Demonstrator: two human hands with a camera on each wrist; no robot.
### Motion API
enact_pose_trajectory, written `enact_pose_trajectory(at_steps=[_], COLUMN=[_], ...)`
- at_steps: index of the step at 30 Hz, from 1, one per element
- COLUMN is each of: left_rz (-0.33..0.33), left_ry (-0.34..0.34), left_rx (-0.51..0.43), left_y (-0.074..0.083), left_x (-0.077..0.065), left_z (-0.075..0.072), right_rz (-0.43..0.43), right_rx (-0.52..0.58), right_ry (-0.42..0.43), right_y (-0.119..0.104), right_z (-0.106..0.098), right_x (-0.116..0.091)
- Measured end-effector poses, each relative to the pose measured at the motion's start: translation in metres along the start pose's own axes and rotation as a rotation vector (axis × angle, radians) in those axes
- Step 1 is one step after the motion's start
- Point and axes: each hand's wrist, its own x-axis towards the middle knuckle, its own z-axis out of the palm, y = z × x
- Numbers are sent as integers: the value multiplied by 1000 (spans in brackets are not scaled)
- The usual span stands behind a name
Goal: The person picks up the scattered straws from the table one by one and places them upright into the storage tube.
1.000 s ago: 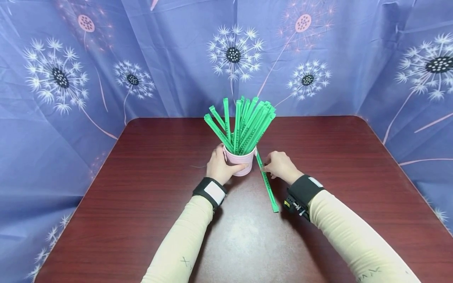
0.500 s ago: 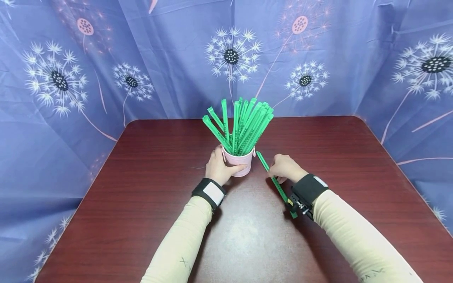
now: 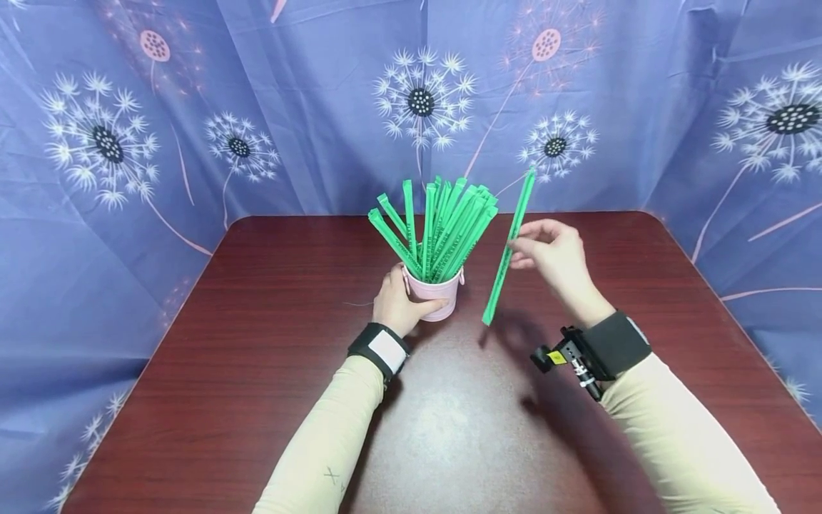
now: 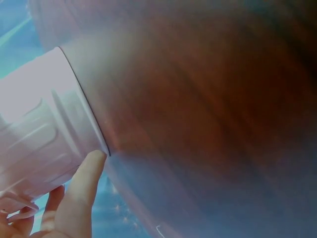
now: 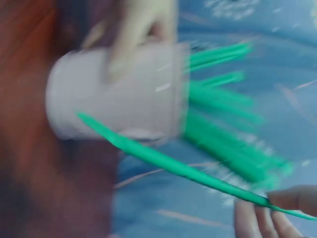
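A small pink bucket (image 3: 442, 291) with side handle lugs stands upright, filled with a bunch of green wrapped straws (image 3: 449, 228) that fan out above its rim. My left hand (image 3: 396, 303) holds the bucket from the left, thumb across its front and fingers round the side. To the right of it, my right hand (image 3: 555, 253) pinches a single green wrapped straw (image 3: 503, 268) near its middle, raised off the table and tilted, top leaning right. Dark print runs along the wrappers. In the right wrist view this straw (image 5: 173, 166) overlaps the bucket, and the picture is blurred.
The dark red-brown wooden table (image 3: 276, 343) has a bright glare patch at its front middle. A blue curtain (image 3: 308, 86) with dandelion prints hangs behind and on both sides. A camera mount (image 3: 574, 360) sits on the right wrist.
My right hand has picked up the straw that lay on the table beside the bucket, lifting it and turning it nearly upright. The left hand and bucket stay where they were.
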Motion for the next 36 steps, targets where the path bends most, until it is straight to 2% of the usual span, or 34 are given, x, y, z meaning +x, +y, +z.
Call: enact_pose_trajectory(at_steps=[2, 4, 7, 10, 17, 28, 36], left_rz=[-2, -5, -7, -12, -20, -23, -26], left_ry=[-3, -4, -6, -7, -8, -10, -7], left_rx=[-4, -4, -6, -4, 6, -2, 2], left_y=[1, 1, 2, 1, 0, 0, 2], left_x=[-1, -1, -1, -1, -1, 0, -1], left_z=[-1, -1, -1, -1, -1, 0, -1], right_rz=[-81, -165, -253, -287, -261, -130, -93], right_rx=[158, 241, 303, 327, 261, 100, -17], right_ry=[35, 62, 89, 96, 65, 35, -2], right_y=[-13, -23, -35, -40, -31, -3, 13], right_z=[2, 4, 9, 15, 27, 38, 46], right_x=[-5, -9, -13, -13, -6, 3, 6])
